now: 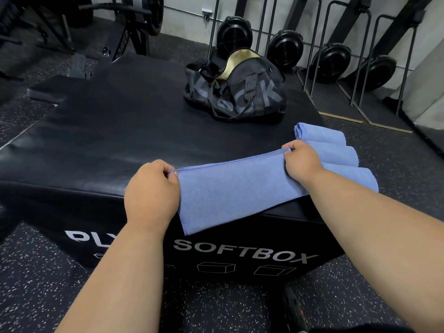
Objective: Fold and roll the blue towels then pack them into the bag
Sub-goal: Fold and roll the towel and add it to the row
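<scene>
**Towel stretched between two hands on a gym plyo box**

A gym room with speckled rubber floor (pixel 28 280) held a black soft plyo box (pixel 115 121), with weight plates (pixel 234 36) racked along the far wall. On the box's far right sat an open black bag (pixel 236 92). Three rolled blue towels (pixel 336 150) lay at the right edge, just behind the right forearm. A flat blue towel (pixel 230 186) ran left to right, its near part draping over the box's front. The left hand (pixel 151 191) and right hand (pixel 304 161) each pinched a far corner with curled fingers.
</scene>
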`<state>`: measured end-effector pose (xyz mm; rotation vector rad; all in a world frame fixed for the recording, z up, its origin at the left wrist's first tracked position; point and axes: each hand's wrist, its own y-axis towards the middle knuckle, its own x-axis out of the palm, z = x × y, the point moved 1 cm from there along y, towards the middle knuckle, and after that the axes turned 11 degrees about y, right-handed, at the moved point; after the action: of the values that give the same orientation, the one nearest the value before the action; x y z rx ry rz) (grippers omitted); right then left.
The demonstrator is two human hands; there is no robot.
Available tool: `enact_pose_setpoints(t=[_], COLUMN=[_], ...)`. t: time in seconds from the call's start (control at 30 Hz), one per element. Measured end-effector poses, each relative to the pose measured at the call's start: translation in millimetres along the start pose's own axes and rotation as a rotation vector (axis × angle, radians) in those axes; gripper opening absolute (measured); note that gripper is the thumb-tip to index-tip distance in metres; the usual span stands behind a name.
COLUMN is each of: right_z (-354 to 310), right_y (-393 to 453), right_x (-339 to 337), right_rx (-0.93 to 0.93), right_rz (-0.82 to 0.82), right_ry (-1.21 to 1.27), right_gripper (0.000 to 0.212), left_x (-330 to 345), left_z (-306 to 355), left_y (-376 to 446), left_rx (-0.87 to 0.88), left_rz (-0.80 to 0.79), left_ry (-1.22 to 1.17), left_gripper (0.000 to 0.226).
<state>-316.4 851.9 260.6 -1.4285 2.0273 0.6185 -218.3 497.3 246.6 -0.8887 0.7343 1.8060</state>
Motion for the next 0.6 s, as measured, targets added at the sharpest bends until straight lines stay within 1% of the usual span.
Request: enact_pose_setpoints(t=[0.13,0.2,0.3,0.37,0.43,0.53,0.6], right_z=[3,3,2,0,0,1,1], right_y=[1,-2,-5,-4,-3,-4,-5], right_x=[5,8,10,11,11,12,12], right_rx=[0.006,-0.022,-0.055,-0.061,-0.086,-0.088,-0.073], right_rz=[0.006,-0.002,-0.009,-0.012,-0.011,0.005,0.007], right_ry=[0.007,-0.032,-0.098,-0.124,-0.192,-0.265,-0.287], right_gripper=[0.021,0.024,0.036,0.042,0.045,0.049,0.053], left_x=[2,1,2,1,3,15,26], left_z=[4,4,6,12,25,46,52], left_y=[1,2,1,-1,-7,-19,-28], left_rx=[-0.026,-0.043,-0.032,0.055,0.211,0.453,0.521], left_rz=[0.025,0.034,0.055,0.111,0.122,0.033,-0.104], left_ry=[-0.001,-0.02,-0.052,-0.051,-0.045,0.03,0.157], left_gripper=[0.011,0.009,0.022,0.028,0.032,0.033,0.039])
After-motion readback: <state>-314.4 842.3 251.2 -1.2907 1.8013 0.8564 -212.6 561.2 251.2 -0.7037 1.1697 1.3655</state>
